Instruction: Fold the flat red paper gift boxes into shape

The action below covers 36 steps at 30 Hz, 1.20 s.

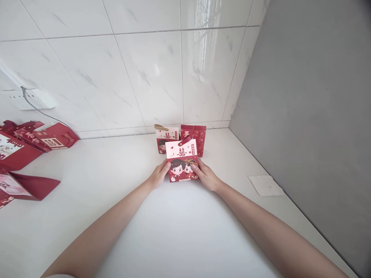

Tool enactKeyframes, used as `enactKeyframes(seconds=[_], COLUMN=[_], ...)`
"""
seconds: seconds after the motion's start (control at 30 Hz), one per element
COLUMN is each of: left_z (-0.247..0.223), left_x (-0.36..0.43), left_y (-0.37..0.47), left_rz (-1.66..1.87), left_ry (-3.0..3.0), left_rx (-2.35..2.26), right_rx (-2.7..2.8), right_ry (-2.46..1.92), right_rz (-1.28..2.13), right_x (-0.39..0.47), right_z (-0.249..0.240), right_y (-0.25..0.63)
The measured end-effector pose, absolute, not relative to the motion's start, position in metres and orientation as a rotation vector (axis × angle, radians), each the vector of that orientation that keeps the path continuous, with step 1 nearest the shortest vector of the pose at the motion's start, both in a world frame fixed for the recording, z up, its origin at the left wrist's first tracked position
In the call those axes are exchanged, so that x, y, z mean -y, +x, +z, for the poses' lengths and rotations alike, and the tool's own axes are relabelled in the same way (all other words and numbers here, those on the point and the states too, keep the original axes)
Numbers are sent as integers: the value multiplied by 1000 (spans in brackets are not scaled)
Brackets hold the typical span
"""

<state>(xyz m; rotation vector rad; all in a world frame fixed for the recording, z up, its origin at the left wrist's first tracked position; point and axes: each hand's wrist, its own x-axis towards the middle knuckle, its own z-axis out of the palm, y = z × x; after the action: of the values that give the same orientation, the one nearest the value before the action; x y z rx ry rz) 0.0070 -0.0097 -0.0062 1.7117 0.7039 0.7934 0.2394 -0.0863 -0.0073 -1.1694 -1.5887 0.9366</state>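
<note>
A red and white gift box with two cartoon figures and a dark red handle is held upright between my hands. My left hand grips its left side, thumb on the front edge. On its right side, my right hand closes round the edge with the thumb on the front. Right behind it, by the wall, stand a similar box with a tan handle and a red patterned box. The held box partly covers both.
Several red boxes and bags lie at the far left, below a wall socket with a grey cable. A white square sheet lies at the right beside a grey panel. Tiled wall rises behind the white table.
</note>
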Motion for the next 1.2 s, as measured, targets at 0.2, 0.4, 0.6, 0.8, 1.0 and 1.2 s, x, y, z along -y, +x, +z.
enactKeyframes(seconds=[0.2,0.4,0.6,0.8,1.0,1.2], left_z=[-7,-2,-4,-2,-1,-3], left_x=[7,14,17,20,20,15], left_y=[9,9,9,12,14,12], left_rz=[893,1072,1023,734,704,692], left_ry=[1746,1749,1851,1882,1854,1860], left_rx=[-789,-881,-832,-772,-808,-845], right_rx=[1621,1682,1675,1531,1585,1554], right_ry=[-1116,-1119,-1177,-1136,-1222,-1244], right_rz=[972,810,637,649,728,786], right_x=[88,95,95,94,90,86], right_z=[-7,-11,-9,-8,-8,-9], right_y=[241,236,235,235,237,239])
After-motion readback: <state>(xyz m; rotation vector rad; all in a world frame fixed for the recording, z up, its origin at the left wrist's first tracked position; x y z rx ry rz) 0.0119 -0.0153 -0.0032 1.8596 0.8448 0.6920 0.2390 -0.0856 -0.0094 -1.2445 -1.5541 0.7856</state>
